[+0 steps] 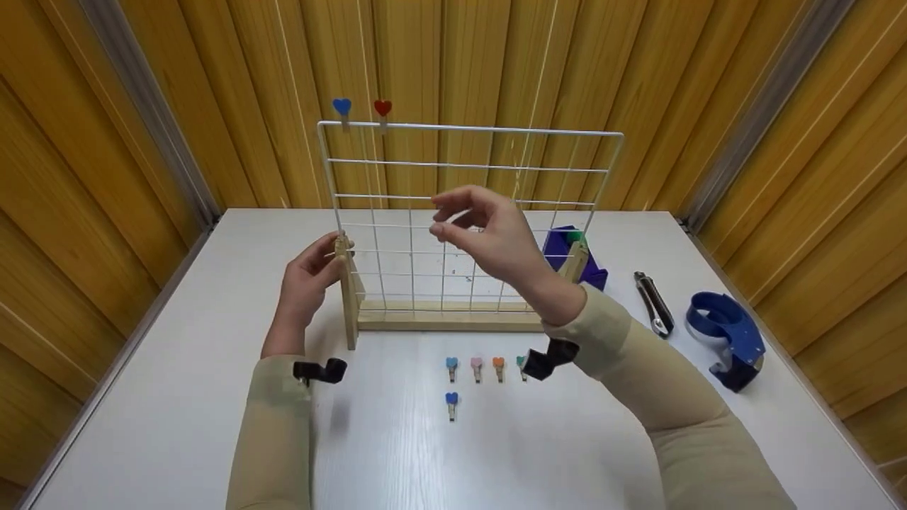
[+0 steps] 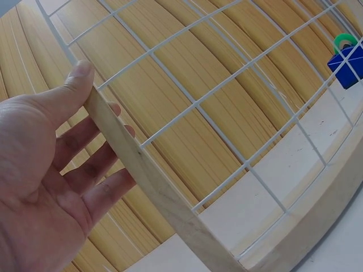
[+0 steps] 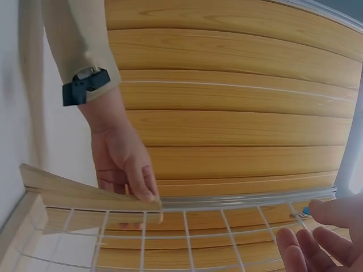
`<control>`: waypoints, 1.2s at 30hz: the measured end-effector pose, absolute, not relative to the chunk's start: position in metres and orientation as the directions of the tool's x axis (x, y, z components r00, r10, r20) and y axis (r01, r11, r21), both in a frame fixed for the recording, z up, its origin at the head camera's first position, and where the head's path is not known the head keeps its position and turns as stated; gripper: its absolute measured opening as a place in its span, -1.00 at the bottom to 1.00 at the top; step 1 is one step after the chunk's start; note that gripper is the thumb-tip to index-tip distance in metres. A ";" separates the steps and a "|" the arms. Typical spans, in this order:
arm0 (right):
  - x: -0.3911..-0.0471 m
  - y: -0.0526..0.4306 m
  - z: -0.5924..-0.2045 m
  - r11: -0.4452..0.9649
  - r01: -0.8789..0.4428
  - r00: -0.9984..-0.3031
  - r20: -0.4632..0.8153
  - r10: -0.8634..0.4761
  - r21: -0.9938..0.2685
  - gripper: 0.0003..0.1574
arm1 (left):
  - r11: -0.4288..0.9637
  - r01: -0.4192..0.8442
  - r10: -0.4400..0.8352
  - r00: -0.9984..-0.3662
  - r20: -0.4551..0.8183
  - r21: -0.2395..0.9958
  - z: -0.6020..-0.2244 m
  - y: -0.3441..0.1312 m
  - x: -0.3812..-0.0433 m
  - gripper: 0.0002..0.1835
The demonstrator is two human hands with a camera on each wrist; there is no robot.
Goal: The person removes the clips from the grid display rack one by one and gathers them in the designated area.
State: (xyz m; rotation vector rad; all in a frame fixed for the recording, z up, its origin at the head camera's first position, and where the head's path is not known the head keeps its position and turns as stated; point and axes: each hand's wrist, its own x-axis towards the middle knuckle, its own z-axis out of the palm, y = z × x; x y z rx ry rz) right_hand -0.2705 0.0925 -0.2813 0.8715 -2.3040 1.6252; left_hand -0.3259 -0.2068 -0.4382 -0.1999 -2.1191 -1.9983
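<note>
A white wire grid (image 1: 444,165) stands upright in a wooden base (image 1: 453,323). My left hand (image 1: 303,282) grips the top of the base's left wooden post (image 2: 148,165), thumb on one side and fingers behind. In front of the grid my right hand (image 1: 492,234) is raised, fingers bent loosely and thumb apart from them, nothing between. On the grid's top bar are a blue heart clothespin (image 1: 342,108) and a red heart clothespin (image 1: 382,108). Below the base lie light blue (image 1: 452,368), pink (image 1: 477,368), orange (image 1: 499,368) and blue (image 1: 451,405) heart clothespins.
A green heart clothespin (image 1: 521,362) is partly covered by the right wrist camera (image 1: 549,358). Behind the right post sits a purple-blue container (image 1: 597,277) with something green in it. Farther right are a utility knife (image 1: 653,304) and a blue tape dispenser (image 1: 744,340).
</note>
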 end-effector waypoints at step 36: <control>-0.334 0.020 -0.210 0.385 -0.725 -0.686 0.648 -0.331 -0.571 -0.75 | 0.061 0.280 -0.044 -0.958 0.282 0.958 -0.438 -0.209 -0.325 -0.48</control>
